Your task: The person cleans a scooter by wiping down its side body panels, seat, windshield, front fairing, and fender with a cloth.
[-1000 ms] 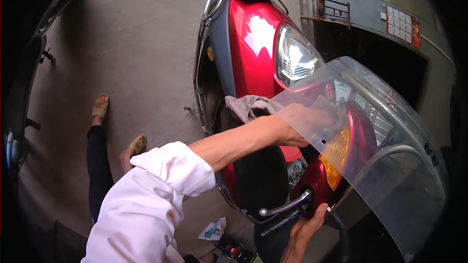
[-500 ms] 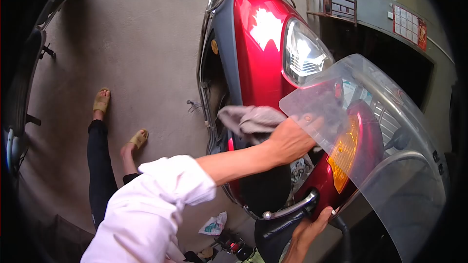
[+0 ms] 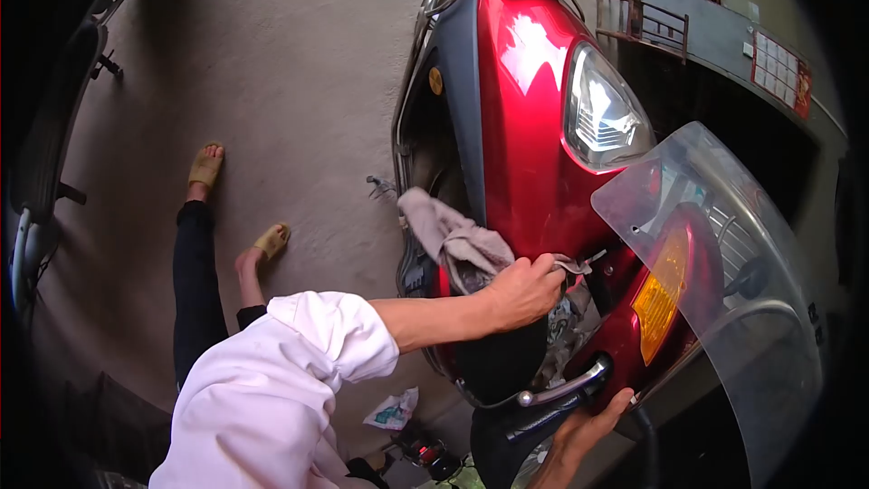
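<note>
A red scooter fills the middle and right of the head view. My left hand, at the end of a rolled white sleeve, is closed on a greyish-pink rag. Most of the rag hangs loose to the left, and a small end pokes out past my fingers against the gap below the red front panel. My right hand is at the red handlebar cover, beside the black grip and the brake lever. It appears to grip there, with one digit stretched along the edge and other fingers hidden.
The clear windshield juts out at the right, over the amber turn signal. A chrome guard bar runs along the scooter's left side. Another vehicle stands at the far left. A plastic bag lies on the floor.
My left hand has come out from behind the windshield, moving down and left with the rag. The scooter sits farther right in view. My right hand stays at the handlebar.
</note>
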Available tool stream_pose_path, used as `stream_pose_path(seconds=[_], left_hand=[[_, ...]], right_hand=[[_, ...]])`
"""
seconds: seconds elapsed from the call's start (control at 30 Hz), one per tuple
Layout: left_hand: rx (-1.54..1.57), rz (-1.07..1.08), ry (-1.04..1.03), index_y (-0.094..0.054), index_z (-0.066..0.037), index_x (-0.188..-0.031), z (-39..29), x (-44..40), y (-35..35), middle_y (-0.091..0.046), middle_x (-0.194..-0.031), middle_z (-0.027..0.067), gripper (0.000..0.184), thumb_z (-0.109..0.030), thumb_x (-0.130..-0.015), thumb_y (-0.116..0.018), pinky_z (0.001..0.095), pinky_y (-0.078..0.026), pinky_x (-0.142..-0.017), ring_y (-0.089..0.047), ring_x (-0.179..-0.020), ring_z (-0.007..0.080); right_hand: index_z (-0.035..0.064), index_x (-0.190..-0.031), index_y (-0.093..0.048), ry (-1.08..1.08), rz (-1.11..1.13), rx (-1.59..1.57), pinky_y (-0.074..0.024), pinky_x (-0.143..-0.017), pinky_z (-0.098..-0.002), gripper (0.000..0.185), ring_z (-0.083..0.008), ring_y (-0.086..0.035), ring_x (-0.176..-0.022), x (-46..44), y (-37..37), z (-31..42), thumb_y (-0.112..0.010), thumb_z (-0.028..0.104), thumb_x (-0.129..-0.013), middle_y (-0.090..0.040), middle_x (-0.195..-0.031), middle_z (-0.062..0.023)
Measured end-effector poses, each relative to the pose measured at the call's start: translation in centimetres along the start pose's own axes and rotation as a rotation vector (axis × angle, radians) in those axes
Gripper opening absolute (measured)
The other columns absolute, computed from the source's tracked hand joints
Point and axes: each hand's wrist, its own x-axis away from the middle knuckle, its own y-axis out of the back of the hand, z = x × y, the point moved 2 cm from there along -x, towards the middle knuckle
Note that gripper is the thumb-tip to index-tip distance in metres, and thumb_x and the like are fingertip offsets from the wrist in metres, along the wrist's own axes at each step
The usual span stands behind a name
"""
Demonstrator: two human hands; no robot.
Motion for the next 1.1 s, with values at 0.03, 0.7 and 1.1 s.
stream_pose_path(seconds=[0.03, 0.7, 1.1], left_hand=[[0.266, -0.022, 0.145, -0.069, -0.01, -0.097, -0.1, 0.3, 0.2, -0.059, -0.099, 0.0062, 0.018, -0.021, -0.086, -0.06, 0.0383, -0.049, -0.07, -0.054, -0.094, 0.0279], [1.038, -0.304, 0.272, -0.051, -0.005, -0.111, -2.5, -1.9, -4.8, -0.054, -0.11, 0.016, 0.026, -0.009, -0.086, -0.052, 0.0486, -0.047, -0.087, -0.057, -0.097, 0.0407], [1.073, -0.213, 0.158, -0.049, -0.005, -0.123, -0.5, -13.5, 0.5, -0.052, -0.122, 0.0214, 0.031, -0.018, -0.096, -0.045, 0.0477, -0.042, -0.097, -0.053, -0.11, 0.0433]], right_hand=[[0.0022, -0.148, -0.031, 0.011, 0.011, -0.003, -0.0358, -0.11, -0.0446, 0.076, -0.0286, -0.045, -0.13, -0.2, 0.3, -0.2, -0.057, 0.051, -0.095, -0.042, -0.145, -0.0148], [-0.0031, -0.144, -0.033, -0.014, -0.056, 0.066, -0.0347, -0.109, -0.0495, 0.085, -0.0317, -0.045, -0.127, -0.5, 1.6, -1.1, -0.055, 0.061, -0.092, -0.043, -0.141, -0.0198], [0.0035, -0.151, -0.028, 0.033, 0.079, 0.06, -0.0317, -0.114, -0.0461, 0.077, -0.0297, -0.042, -0.133, 0.3, -0.1, 0.0, -0.056, 0.05, -0.096, -0.038, -0.149, -0.0144]])
